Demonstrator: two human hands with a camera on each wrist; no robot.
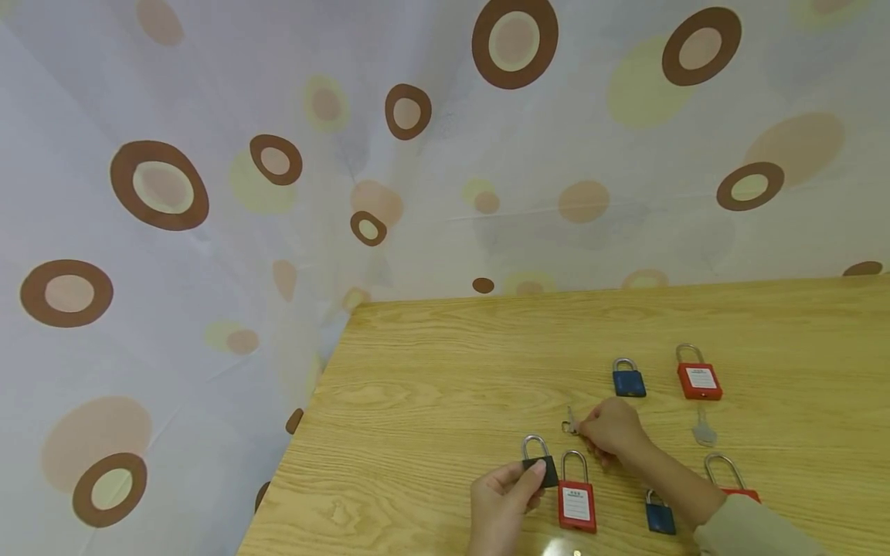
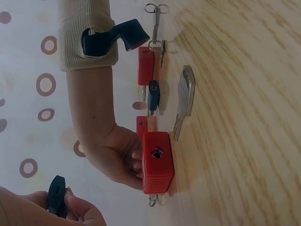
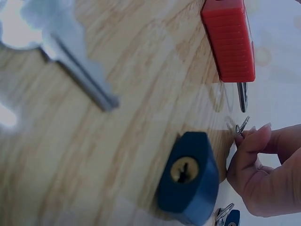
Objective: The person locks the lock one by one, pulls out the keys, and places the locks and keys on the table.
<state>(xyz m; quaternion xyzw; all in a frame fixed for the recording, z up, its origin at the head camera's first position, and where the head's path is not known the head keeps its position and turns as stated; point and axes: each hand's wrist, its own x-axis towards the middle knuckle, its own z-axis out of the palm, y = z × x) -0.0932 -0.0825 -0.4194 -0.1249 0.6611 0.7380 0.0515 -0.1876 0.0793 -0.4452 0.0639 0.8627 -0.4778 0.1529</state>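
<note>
My left hand [image 1: 499, 498] grips a small black padlock [image 1: 548, 472] by its body, thumb across the front and steel shackle pointing up. In the left wrist view the same black padlock [image 2: 57, 195] shows its bottom end between thumb and fingers. Farther out on the table, my right hand [image 1: 615, 428] pinches a small key [image 1: 572, 419] with a ring on it. The right wrist view shows the key [image 3: 241, 126] at the fingertips, close to the tabletop. Between the hands a red padlock [image 1: 577, 506] with a white label lies on the table.
Blue padlocks [image 1: 629, 383] [image 1: 660, 517] and red padlocks [image 1: 700, 381] [image 1: 740, 493] lie about the right arm. A loose key [image 1: 704, 429] is below the far red padlock. Another key [image 2: 185, 94] lies in the left wrist view. A patterned curtain [image 1: 431, 170] hangs behind the wooden table [image 1: 417, 386].
</note>
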